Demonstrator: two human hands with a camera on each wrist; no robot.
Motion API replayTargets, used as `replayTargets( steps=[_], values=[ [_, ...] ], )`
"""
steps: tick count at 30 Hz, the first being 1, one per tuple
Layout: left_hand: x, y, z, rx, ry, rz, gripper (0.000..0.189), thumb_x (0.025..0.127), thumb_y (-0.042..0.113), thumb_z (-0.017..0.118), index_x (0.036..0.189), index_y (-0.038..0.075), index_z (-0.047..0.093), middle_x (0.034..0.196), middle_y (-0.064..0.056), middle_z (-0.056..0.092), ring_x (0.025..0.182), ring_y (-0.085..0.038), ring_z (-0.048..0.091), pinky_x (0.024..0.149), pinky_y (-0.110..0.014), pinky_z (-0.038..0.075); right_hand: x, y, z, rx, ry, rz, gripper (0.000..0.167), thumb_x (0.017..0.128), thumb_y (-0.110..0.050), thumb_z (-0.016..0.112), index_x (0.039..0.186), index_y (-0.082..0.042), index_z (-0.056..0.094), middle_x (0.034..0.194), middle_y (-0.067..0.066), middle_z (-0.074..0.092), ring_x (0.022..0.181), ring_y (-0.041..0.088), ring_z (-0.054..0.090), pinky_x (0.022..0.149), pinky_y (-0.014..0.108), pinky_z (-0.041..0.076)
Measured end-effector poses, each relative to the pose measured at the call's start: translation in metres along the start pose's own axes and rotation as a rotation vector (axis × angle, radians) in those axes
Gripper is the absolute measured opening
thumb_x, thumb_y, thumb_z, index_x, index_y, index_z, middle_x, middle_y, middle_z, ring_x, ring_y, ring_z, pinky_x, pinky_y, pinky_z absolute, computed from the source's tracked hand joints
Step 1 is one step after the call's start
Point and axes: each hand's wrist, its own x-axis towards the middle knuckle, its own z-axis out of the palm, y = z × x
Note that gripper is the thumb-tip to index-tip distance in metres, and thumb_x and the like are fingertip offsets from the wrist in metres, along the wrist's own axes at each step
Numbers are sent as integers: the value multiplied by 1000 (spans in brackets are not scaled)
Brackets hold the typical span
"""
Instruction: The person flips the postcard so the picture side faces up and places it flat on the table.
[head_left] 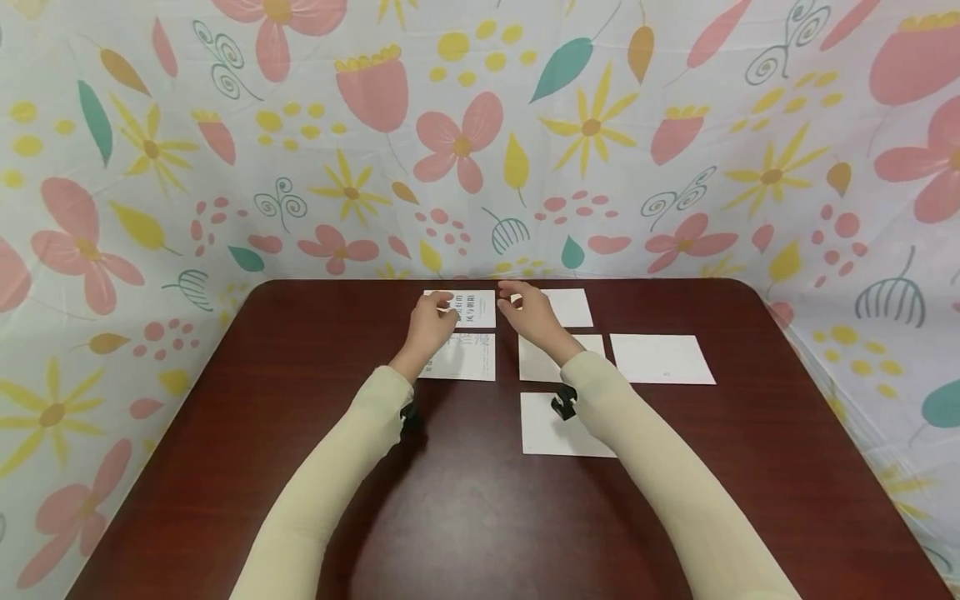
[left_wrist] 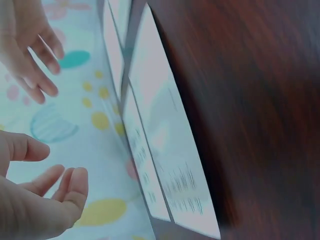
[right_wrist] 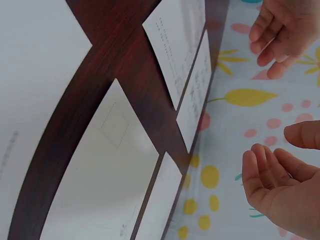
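Observation:
Both hands hover over the far part of the table, fingers loosely bent and nothing in them. My left hand (head_left: 429, 329) overlaps the upper left card (head_left: 486, 310), which is white with large printed characters. Directly below that one lies another printed card (head_left: 476, 362), partly hidden by the left wrist. My right hand (head_left: 532, 314) is beside the upper right white card (head_left: 573, 307) and covers part of it. Under the right wrist is an off-white card (head_left: 542, 365); the right wrist view shows a small outlined diamond on it. Both wrist views show thumbs apart from fingers.
A blank-looking card (head_left: 663, 360) lies to the right, and another white card (head_left: 547, 433) nearer the front, partly behind the right sleeve. The dark red-brown table (head_left: 450, 517) meets a flower-patterned cloth (head_left: 461, 200) at its back edge.

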Motion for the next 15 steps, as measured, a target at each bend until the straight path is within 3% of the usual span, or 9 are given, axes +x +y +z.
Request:
replayTargets(
  steps=[6,15],
  values=[
    [-21,11,8,-58,-27,-10,37,93,7,55,129,1,57,117,-17,58,103,-28,57,80,-36,51,-16,-1,-11,14,6,-23,41,99,-12,54,138,0,48,126,20,57,105,35,59,80,40,54],
    [-50,20,23,-151,-82,20,40,91,3,53,130,-3,54,122,-20,57,110,-30,54,85,-36,51,-45,5,-30,9,31,-34,40,98,-10,54,137,1,49,127,21,57,112,36,57,93,45,48]
  ],
)
